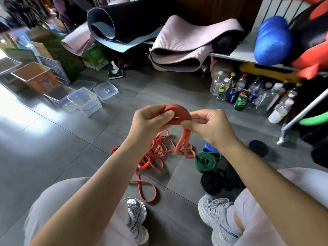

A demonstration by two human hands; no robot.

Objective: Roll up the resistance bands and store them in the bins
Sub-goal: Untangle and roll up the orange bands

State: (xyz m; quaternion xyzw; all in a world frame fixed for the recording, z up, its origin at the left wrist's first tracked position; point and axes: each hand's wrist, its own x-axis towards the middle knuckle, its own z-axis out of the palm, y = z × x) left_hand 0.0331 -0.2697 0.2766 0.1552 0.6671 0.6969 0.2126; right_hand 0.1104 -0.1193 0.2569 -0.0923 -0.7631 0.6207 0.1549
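Several clear bins stand open on the grey floor at the left, well apart from a loose tangle of orange bands, a rolled green band and rolled black bands. Above the tangle, left hand and right hand both pinch a half-rolled red band, its tail hanging to the floor

- A pink mat lay loosely rolled on a metal rack, with a dark mat curled just behind it to the left.
- A blue ball sat on the rack's shelf at right.
- Plastic bottles, a Pepsi can and a green can crowded the grey tiled floor beneath the shelf.
- Cardboard boxes stood at rear left.
- Pale sneakers rested on the tiles in the foreground.
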